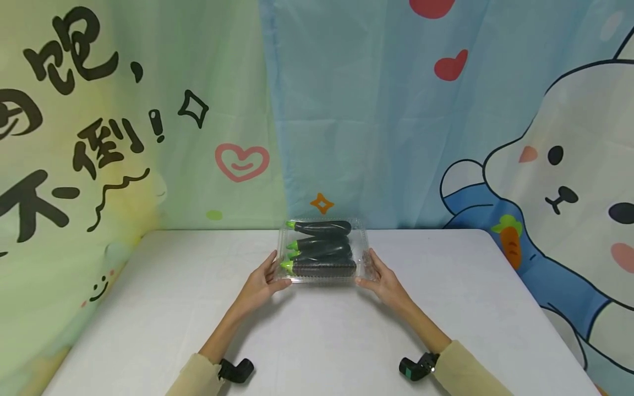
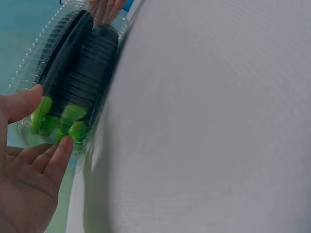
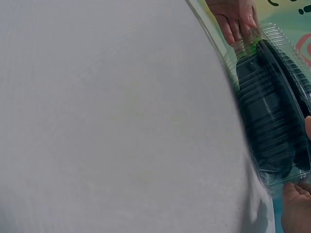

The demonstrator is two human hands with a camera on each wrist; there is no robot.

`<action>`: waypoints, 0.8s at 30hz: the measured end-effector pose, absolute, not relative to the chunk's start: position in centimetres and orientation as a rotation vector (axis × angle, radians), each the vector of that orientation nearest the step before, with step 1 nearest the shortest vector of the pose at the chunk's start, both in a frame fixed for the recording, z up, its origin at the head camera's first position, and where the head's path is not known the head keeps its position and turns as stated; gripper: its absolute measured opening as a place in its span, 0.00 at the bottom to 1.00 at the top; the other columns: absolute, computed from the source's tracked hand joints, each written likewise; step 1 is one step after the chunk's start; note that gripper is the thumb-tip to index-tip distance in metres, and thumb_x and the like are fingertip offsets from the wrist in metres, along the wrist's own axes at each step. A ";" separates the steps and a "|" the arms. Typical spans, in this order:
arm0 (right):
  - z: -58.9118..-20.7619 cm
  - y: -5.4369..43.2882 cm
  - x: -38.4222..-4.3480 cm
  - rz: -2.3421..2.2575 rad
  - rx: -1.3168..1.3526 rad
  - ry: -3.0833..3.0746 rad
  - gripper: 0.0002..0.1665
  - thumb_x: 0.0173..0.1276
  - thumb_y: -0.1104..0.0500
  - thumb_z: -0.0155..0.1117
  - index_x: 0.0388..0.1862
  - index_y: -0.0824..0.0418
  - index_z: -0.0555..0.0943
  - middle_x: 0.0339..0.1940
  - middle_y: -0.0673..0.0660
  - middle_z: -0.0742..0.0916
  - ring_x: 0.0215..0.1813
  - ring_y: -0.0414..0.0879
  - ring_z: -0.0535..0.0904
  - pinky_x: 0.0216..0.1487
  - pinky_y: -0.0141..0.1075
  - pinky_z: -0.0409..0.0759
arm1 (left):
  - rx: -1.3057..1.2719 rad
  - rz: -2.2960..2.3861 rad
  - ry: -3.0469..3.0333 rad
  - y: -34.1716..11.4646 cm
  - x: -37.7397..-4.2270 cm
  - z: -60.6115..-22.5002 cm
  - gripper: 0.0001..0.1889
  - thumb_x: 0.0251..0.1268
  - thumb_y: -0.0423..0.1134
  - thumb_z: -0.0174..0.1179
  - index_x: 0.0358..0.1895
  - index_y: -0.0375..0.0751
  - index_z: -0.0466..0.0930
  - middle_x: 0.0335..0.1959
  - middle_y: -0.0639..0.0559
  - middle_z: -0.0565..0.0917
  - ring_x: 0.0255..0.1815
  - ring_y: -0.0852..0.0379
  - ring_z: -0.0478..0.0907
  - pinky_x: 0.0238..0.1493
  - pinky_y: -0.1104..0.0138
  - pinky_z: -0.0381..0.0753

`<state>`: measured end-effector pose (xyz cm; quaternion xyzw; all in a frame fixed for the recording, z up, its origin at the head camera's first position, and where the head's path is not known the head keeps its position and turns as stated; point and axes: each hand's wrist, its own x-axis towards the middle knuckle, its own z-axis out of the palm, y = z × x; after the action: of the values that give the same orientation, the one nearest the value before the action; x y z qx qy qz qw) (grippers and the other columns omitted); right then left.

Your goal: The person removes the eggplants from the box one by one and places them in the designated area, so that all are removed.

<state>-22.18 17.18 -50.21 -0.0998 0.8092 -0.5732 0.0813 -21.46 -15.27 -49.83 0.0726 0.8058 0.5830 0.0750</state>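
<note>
A clear plastic clamshell box [image 1: 362,250] is held between both hands over the far edge of the table. Through its lid show several dark eggplants [image 1: 324,268] with bright green stem ends, lying crosswise with stems to the left. My left hand [image 1: 260,283] grips the box's left end, thumb on the near side; in the left wrist view that thumb and the fingers [image 2: 60,155] take the end by the stems. The right hand [image 1: 388,283] grips the opposite end, and is partly cut off in the right wrist view. Whether the box's base touches the table I cannot tell.
A white-covered table [image 1: 322,341] spreads beneath the arms. Directly behind it hangs a printed curtain [image 1: 376,137] with cartoon figures and lettering. Black wrist-worn devices [image 1: 236,370] sit at both cuffs, low over the tabletop.
</note>
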 end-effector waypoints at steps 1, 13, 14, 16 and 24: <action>-50.3 17.2 -22.2 -1.713 -0.302 2.421 0.52 0.69 0.59 0.63 0.79 0.65 0.40 0.81 0.63 0.44 0.81 0.63 0.40 0.79 0.53 0.46 | 0.219 1.744 2.424 -15.3 -21.4 -49.9 0.47 0.61 0.43 0.66 0.78 0.42 0.46 0.75 0.41 0.61 0.73 0.41 0.63 0.72 0.53 0.65; -50.6 17.4 -22.1 -1.713 -0.371 2.401 0.51 0.71 0.59 0.60 0.79 0.65 0.39 0.81 0.64 0.44 0.81 0.62 0.39 0.79 0.53 0.45 | 0.227 1.709 2.457 -15.5 -21.2 -50.3 0.46 0.63 0.46 0.64 0.78 0.43 0.45 0.75 0.40 0.61 0.73 0.41 0.63 0.73 0.52 0.62; -50.6 17.4 -22.2 -1.718 -0.381 2.394 0.51 0.71 0.58 0.60 0.79 0.66 0.39 0.81 0.65 0.43 0.81 0.62 0.39 0.79 0.53 0.45 | 0.232 1.708 2.460 -15.5 -21.2 -50.3 0.46 0.63 0.46 0.64 0.78 0.43 0.45 0.75 0.40 0.61 0.73 0.41 0.63 0.74 0.52 0.62; -50.6 17.5 -22.2 -1.726 -0.395 2.378 0.51 0.71 0.58 0.60 0.79 0.66 0.38 0.81 0.65 0.43 0.81 0.63 0.38 0.78 0.54 0.45 | 0.239 1.705 2.463 -15.5 -21.2 -50.2 0.46 0.64 0.47 0.63 0.78 0.43 0.45 0.75 0.40 0.61 0.74 0.41 0.63 0.74 0.52 0.62; -50.5 17.7 -22.0 -1.728 -0.364 2.388 0.53 0.70 0.56 0.62 0.79 0.65 0.38 0.81 0.64 0.44 0.80 0.63 0.42 0.78 0.53 0.49 | 0.204 1.709 2.457 -15.3 -21.1 -50.2 0.44 0.66 0.47 0.60 0.78 0.43 0.45 0.74 0.39 0.62 0.72 0.40 0.66 0.73 0.51 0.64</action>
<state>-22.04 17.66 -50.52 -0.1220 0.8010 -0.5798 0.0857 -21.14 -15.30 -50.25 0.0679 0.8169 0.5684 0.0709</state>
